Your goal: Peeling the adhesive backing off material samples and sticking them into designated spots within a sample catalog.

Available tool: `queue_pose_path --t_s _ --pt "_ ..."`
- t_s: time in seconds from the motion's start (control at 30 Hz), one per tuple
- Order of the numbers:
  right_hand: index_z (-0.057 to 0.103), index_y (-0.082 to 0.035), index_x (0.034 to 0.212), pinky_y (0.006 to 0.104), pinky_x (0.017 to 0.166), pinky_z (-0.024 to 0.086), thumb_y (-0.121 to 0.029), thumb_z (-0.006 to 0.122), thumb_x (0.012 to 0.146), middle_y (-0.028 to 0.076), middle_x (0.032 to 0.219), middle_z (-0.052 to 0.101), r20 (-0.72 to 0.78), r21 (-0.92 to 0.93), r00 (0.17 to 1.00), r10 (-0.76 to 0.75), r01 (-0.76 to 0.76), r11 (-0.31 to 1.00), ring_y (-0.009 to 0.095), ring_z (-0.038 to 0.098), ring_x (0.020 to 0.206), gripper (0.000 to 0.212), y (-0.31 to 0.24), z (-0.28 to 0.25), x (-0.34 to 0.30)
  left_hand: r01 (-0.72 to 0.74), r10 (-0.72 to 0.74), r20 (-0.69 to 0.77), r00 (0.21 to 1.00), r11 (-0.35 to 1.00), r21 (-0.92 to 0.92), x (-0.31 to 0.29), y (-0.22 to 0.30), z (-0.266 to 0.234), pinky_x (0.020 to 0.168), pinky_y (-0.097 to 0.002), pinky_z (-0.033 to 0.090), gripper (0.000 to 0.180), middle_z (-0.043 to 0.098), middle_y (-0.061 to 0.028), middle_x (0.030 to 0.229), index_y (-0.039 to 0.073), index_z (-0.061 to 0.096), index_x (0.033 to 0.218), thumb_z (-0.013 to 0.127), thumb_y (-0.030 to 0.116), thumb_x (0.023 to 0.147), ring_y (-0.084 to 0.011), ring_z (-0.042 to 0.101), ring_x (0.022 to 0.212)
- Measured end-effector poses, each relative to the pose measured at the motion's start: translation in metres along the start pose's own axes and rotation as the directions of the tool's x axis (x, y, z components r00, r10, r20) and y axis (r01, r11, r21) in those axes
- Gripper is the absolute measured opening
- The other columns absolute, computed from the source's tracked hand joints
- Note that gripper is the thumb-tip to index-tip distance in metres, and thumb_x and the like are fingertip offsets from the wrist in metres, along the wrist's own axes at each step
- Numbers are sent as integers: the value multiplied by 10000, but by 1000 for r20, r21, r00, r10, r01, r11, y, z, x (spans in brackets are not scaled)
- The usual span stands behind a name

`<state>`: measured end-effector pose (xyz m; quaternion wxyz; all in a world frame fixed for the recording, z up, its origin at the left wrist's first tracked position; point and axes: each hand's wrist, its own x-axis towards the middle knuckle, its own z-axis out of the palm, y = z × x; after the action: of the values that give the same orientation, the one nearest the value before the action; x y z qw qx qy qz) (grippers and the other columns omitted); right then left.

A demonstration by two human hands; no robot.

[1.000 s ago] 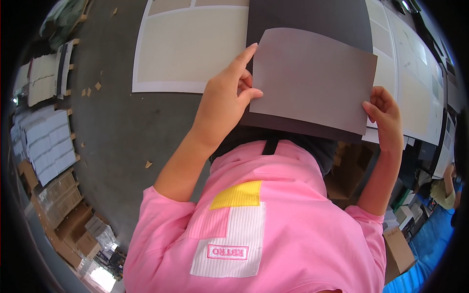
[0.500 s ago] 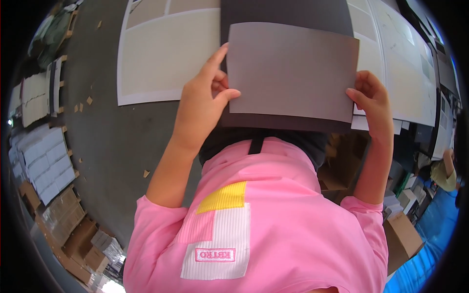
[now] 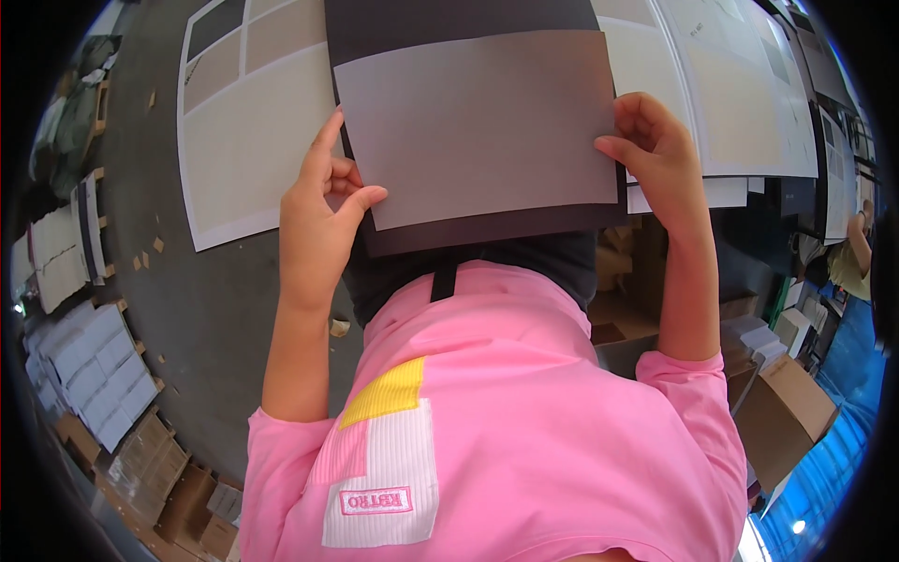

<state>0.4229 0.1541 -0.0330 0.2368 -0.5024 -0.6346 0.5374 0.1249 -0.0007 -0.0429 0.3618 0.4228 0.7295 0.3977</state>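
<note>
I see grey sheet point(image 3: 487, 122) at twelve o'clock, over black sheet point(image 3: 459, 21). Left hand point(image 3: 323, 206) half open, thumb lapping nine-o'clock edge, grip unclear; right hand point(image 3: 655, 155) pinching three-o'clock edge. I judge it light, bendy, easily creased: hold opposite edges.

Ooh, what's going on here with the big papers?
A person in a pink shirt has a grey sheet by its sides: left hand at one edge, right hand at the other. It's over a larger dark sheet, with pale panelled sheets on both sides.
</note>
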Motion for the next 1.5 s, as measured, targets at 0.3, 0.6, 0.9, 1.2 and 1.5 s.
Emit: queue_pose_path --t_s 0.3,0.6,0.9,1.2,1.5 --pt "581 7 1028 254 737 480 17 725 800 24 836 595 -51 -75 996 -77 74 994 108 550 775 270 2 3 -1 -33 33 -9 999 999 32 0 -1 1 775 -248 504 810 589 -33 832 84 437 1485 746 -89 757 -115 576 765" --pt "589 -7 1031 272 690 479 6 720 807 38 807 597 -79 -155 988 -132 119 981 127 538 723 260 4 6 -5 -13 13 -2 1000 999 35 -1 -1 3 780 -230 482 813 573 -27 854 68 404 1504 718 -103 775 -102 562 797" --pt "582 -8 1020 269 661 468 5 721 812 35 781 584 -80 -129 989 -128 117 985 125 524 694 251 3 7 -8 -34 34 -25 999 999 22 -1 -3 3 778 -268 520 818 596 -35 834 92 447 1482 757 -81 746 -127 586 761" --pt "555 -29 1114 293 649 439 34 753 751 36 854 553 10 -230 997 -81 81 970 149 456 701 417 -10 3 -19 -23 24 -12 1000 999 44 0 -2 3 747 -221 475 816 557 -17 849 66 407 1503 719 -108 770 -91 547 778" --pt "439 -130 1457 334 908 458 25 815 642 78 1126 517 -96 -450 979 -177 116 885 250 495 998 911 -8 -12 -48 -22 24 -31 999 998 61 0 -3 2 777 -276 515 809 593 -38 826 95 451 1480 747 -79 748 -131 572 755"
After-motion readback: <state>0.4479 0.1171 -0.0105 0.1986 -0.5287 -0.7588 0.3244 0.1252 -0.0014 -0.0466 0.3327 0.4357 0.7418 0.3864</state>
